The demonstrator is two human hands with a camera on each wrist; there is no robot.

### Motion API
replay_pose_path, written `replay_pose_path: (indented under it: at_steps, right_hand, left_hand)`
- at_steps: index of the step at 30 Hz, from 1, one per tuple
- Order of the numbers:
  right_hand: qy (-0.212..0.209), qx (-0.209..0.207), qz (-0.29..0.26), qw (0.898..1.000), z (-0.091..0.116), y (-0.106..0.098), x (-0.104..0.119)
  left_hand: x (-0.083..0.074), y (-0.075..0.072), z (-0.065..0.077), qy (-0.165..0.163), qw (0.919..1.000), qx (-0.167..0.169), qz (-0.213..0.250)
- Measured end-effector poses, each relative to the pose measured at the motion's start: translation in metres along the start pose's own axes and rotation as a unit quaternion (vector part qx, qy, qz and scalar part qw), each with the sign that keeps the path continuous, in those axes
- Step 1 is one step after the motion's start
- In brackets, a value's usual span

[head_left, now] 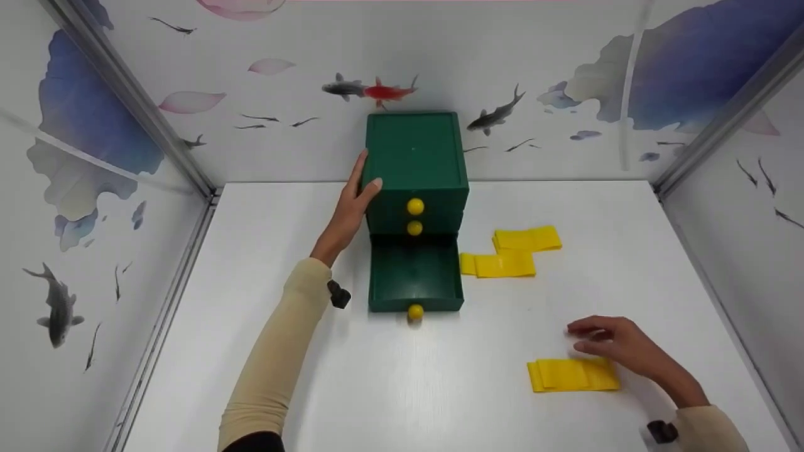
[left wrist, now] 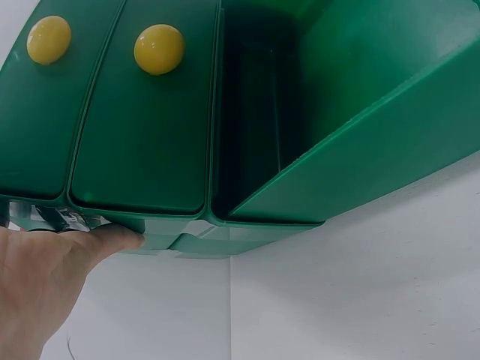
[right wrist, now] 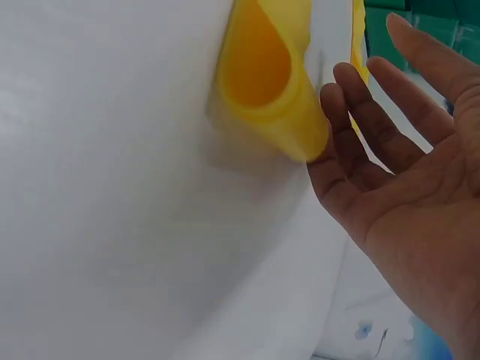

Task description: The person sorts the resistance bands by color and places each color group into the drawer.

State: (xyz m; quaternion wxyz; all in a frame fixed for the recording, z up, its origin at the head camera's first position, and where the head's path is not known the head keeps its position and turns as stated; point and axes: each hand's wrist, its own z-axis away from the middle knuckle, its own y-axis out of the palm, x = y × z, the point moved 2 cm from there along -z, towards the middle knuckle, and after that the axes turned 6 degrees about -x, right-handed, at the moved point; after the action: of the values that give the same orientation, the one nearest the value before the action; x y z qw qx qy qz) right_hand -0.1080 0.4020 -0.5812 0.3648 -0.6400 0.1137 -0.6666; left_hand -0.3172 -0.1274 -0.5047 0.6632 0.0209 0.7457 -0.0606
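A green drawer cabinet (head_left: 413, 150) with round yellow knobs stands against the back wall. Its bottom drawer (head_left: 416, 279) is pulled out, while the two drawers above are closed. My left hand (head_left: 345, 216) rests along the cabinet's left side, fingers straight, the thumb near the top front edge. In the left wrist view the thumb (left wrist: 112, 240) lies against the side wall. Over a folded yellow strip (head_left: 565, 376) at the front right hovers my right hand (head_left: 628, 345), fingers loosely bent and grasping nothing. The right wrist view shows the strip's looped end (right wrist: 289, 124) beside the little finger.
Two more folded yellow strips, one (head_left: 531, 238) behind the other (head_left: 505, 265), overlap just right of the open drawer. White panels with painted fish and petals enclose the white table (head_left: 440, 376) at the back and both sides.
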Motion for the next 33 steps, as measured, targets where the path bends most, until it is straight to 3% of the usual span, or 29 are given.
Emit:
replay_pose_path:
  at_steps: [8, 13, 16, 25, 33]
  right_hand:
    - [0.019, 0.070, -0.005, 0.997, 0.015, -0.021, -0.012]
    - [0.023, 0.092, -0.010, 0.995, 0.025, -0.029, -0.019]
    - [0.024, 0.096, -0.002, 0.995, 0.028, -0.032, -0.021]
    - [0.082, 0.083, 0.037, 0.992, 0.031, -0.036, -0.013]
    - [0.082, 0.090, 0.042, 0.992, 0.023, -0.028, -0.008]
  left_hand:
    - [0.000, 0.000, 0.000, 0.003, 1.0000, 0.002, 0.002]
    - [-0.001, 0.000, 0.001, 0.004, 1.0000, 0.001, 0.003]
    - [0.000, 0.000, 0.001, 0.004, 1.0000, 0.000, 0.005]
    - [-0.001, -0.001, 0.001, 0.002, 1.0000, 0.002, 0.004]
    - [-0.002, 0.000, 0.000, 0.003, 1.0000, 0.001, -0.002]
